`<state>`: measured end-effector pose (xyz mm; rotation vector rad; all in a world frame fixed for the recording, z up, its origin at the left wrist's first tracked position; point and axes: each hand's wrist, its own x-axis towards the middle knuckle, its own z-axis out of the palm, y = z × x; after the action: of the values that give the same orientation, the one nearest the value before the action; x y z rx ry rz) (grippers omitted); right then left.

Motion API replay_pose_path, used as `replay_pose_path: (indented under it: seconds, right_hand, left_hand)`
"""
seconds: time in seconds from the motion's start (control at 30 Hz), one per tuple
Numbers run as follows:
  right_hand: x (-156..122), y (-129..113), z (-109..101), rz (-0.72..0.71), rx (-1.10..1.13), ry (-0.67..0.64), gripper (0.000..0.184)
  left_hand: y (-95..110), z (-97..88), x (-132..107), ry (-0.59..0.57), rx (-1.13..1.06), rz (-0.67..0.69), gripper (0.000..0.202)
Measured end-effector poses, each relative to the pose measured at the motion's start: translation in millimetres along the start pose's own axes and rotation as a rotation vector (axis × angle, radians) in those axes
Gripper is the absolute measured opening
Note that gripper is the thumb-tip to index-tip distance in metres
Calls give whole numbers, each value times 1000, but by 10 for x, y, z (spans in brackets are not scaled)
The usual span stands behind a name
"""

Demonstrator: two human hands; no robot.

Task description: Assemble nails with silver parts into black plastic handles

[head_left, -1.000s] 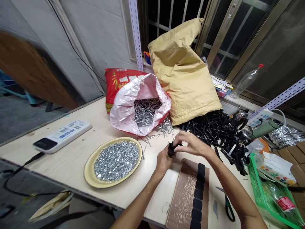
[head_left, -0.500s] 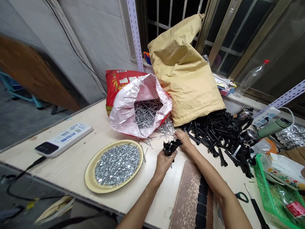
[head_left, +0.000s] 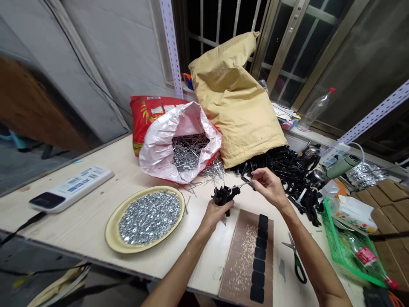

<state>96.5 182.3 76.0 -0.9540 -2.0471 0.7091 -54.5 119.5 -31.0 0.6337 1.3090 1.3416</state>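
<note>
My left hand (head_left: 215,214) is closed around a bunch of black plastic clips (head_left: 223,195) held upright above the table. My right hand (head_left: 270,185) pinches a thin metal nail (head_left: 243,184) whose tip points at the clips. Behind them an open pink-and-white bag (head_left: 166,143) holds a mass of nails (head_left: 188,150), some spilled on the table. A heap of loose black plastic clips (head_left: 287,170) lies at the foot of a tan paper sack (head_left: 236,102). A brown board (head_left: 246,258) with a row of black pieces lies just below my hands.
A yellow plate (head_left: 111,232) of small silver washers sits left of my hands. A white power strip (head_left: 68,187) lies far left. Scissors (head_left: 297,260) rest right of the board. A green basket (head_left: 345,251) and cardboard boxes stand at the right.
My right hand went to the spilled nails by the bag, then came back up holding a nail at the clips. The left hand kept its hold on the clips.
</note>
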Motion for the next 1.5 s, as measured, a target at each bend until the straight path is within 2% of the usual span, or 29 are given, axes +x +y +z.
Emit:
replay_pose_path:
  seconds: [0.23,0.37,0.47,0.63,0.7,0.8,0.87,0.9,0.93,1.0,1.03,1.1,1.2,1.27,1.4,1.5]
  right_hand:
    - [-95,-373,-266,-88,-98,-253,27]
    - [-121,-590,-406,-104,-81,-184,27]
    - [-143,-702,-426,-121,-98,-160,29]
    - [-186,-857,-339,-118,-190,-338,33]
    - [-222,-904,-326,-113,-199,-306,37]
    - [-345,-875,-301,-22,-176,-58,33]
    - [-479,-776,-207,117,-122,80,26]
    - [-556,-710,-125,193,-68,86,30]
    - [-634,-642,-21,261,13,55,34]
    - [-773,-518,227,390,273,-84,42]
    - [-826,-472,353,438,409,-91,45]
    - [-892,-421,571,496,607,-9,47]
    - [-912,-438,742,496,683,147,44]
    - [-906,-486,765,479,682,131,38]
    - [-900,-583,765,419,748,50,31]
    - [-908,-592,802,411,807,81,30]
  left_hand:
    - [81,130,-197,-138,181,202,18]
    - [156,129,-292,-192,174,228,19]
    - [219,117,-384,-228,154,226,20]
    - [304,137,-544,-236,153,215,19]
    - [348,136,-597,-240,111,170,19]
    - [428,86,-669,-262,-46,61,26]
    - [474,31,-712,-265,-118,36,30]
    - [488,6,-732,-270,-129,46,31]
    - [495,-15,-749,-285,-125,65,32]
    - [489,-34,-771,-328,-93,109,34]
    - [478,-34,-775,-339,-72,132,35]
    - [445,-24,-770,-315,-26,176,36]
    - [407,-17,-749,-191,69,240,32]
    - [407,-31,-740,-119,124,295,29]
    - [454,-56,-728,-35,171,467,35]
    - [484,-35,-689,29,219,582,35]
